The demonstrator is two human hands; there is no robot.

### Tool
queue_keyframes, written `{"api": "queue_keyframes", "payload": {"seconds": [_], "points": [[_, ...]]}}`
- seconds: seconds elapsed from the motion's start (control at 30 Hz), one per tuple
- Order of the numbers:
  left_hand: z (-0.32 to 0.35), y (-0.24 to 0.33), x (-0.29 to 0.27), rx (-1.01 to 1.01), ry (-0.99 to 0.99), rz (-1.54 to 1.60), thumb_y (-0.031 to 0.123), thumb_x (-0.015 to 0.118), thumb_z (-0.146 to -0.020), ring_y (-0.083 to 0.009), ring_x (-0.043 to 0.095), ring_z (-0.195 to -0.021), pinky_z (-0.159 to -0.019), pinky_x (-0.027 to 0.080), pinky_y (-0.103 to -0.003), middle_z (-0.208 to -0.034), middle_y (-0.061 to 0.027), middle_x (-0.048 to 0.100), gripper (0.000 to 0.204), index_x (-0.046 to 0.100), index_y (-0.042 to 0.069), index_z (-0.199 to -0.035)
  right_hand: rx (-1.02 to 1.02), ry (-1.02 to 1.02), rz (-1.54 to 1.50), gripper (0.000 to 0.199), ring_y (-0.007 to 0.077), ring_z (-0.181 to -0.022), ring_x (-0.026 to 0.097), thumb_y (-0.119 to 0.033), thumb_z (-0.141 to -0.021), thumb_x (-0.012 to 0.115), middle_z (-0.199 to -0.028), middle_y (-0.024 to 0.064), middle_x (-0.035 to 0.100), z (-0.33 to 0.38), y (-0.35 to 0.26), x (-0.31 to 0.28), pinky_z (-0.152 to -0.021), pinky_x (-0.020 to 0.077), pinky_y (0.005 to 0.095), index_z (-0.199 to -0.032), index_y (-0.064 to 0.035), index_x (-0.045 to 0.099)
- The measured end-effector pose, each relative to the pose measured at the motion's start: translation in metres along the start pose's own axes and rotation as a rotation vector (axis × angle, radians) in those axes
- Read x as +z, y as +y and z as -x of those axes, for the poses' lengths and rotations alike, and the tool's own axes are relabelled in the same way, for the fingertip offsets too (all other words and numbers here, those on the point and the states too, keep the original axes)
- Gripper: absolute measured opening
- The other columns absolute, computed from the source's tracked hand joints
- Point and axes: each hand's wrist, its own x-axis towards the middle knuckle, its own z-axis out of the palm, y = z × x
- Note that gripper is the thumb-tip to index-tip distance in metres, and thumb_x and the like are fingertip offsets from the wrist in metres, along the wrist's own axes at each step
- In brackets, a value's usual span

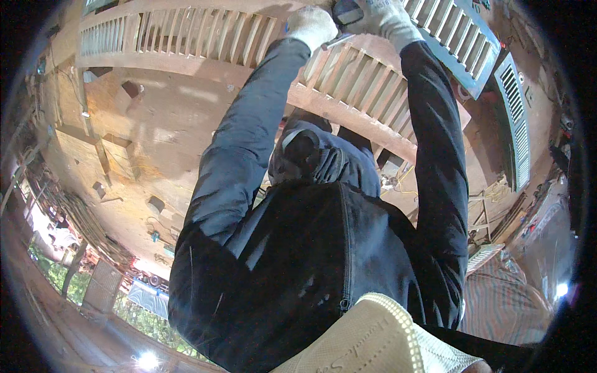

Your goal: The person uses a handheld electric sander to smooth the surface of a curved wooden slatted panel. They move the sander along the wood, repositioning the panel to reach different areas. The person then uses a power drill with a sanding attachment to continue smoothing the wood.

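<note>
While both arms in dark sleeves stretch up and away from the body, the left hand [311, 26] in its pale work glove is closed around the end of a slim metal-shafted tool [334, 42] — whether a chisel or a driver I cannot tell — and presses it against the unpainted slatted wooden panel [354, 81]. The right hand [388, 22], gloved the same way, is curled over a dark, rounded object [348, 11] at the top edge of view; most of it is cut off, so its kind is unclear. Both hands sit close together on the panel's upper rail, just beside a teal louvred shutter [463, 40]; a second teal shutter [515, 118] leans well apart to the right. Below the panel lies a plywood workbench [155, 130].

The risk, as I judge it, is a slip — the shaft meets the rail at a shallow angle, and a skid could gouge the thin slats or run toward the right glove, which sits almost touching the tool. Reaching at full arm's length would also weaken control.
</note>
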Motion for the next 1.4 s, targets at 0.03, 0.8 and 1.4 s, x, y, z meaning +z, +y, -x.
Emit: {"api": "queue_keyframes", "payload": {"seconds": [0.03, 0.8, 1.4], "points": [[0.001, -0.006, -0.003, 0.010, -0.016, -0.001, 0.030, 0.058, -0.080, -0.0355, 0.067, -0.097, -0.086, 0.052, -0.046, -0.101, -0.0213, 0.069, 0.035, 0.071, 0.002, -0.098, -0.013, 0.013, -0.002, 0.064, 0.0291, -0.100, 0.060, -0.045, -0.051, 0.079, -0.101, 0.0097, 0.064, -0.005, -0.002, 0.005, -0.086, 0.0485, 0.0424, -0.104, -0.0124, 0.064], [0.126, -0.062, -0.001, -0.494, -0.106, -0.038, 0.034, 0.075, -0.067, -0.0396, 0.067, -0.094, -0.083, 0.053, -0.048, -0.094, -0.0276, 0.067, 0.042, 0.070, -0.002, -0.088, -0.280, 0.417, -0.521, 0.052, 0.0238, -0.096, 0.058, -0.039, -0.049, 0.079, -0.095, -0.0002, 0.061, 0.017, -0.123, 0.086, -0.088, 0.0423, 0.0431, -0.095, -0.0228, 0.064], [0.173, -0.106, 0.013, -0.519, -0.147, 0.013, 0.049, 0.080, -0.064, -0.0384, 0.068, -0.091, -0.077, 0.053, -0.048, -0.088, -0.0269, 0.068, 0.054, 0.071, 0.001, -0.088, -0.285, 0.287, -0.559, 0.043, 0.0229, -0.094, 0.054, -0.035, -0.053, 0.074, -0.090, -0.0006, 0.056, 0.025, -0.179, 0.091, -0.084, 0.0389, 0.0436, -0.092, -0.0221, 0.061]]}}
